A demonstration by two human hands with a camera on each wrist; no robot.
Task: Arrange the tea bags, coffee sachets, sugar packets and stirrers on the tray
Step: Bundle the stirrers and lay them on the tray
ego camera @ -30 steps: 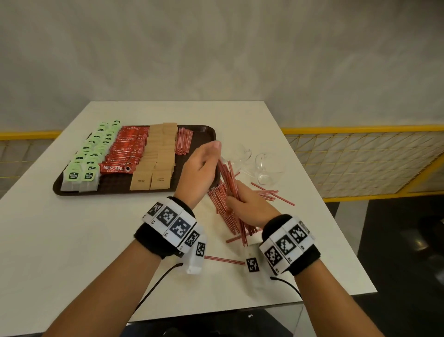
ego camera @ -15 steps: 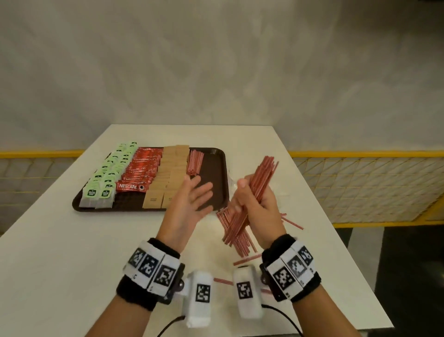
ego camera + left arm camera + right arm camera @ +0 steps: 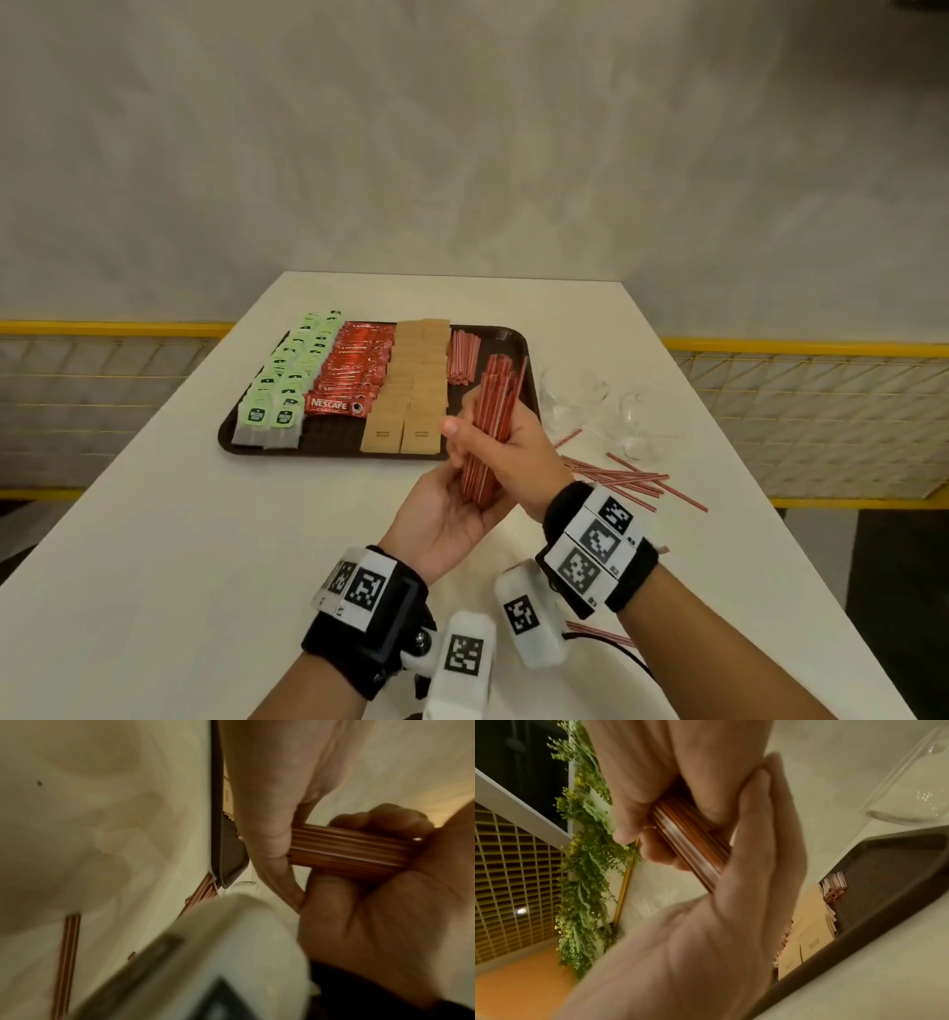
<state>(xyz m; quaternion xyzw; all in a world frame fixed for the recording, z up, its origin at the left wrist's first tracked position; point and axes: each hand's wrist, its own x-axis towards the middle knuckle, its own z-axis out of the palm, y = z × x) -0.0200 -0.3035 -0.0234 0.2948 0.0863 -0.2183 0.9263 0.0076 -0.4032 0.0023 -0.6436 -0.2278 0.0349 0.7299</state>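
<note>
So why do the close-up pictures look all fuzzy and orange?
Left wrist view: the white block sits so close it is out of focus, and the straws look orange in warm, dim light. Right wrist view: the left hand is smeared, while the plants behind look sharper. Head view: even light, crisp packets, and the tray edges bend a bit from the wide lens.

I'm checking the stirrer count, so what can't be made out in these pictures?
- Bundle of stirrers: head view, both hands cover its middle; no count possible.
- Stirrers on the tray: too small to count.
- Stirrers on the table: right wrist hides some.
- Brown packets: print too small to read.
</note>
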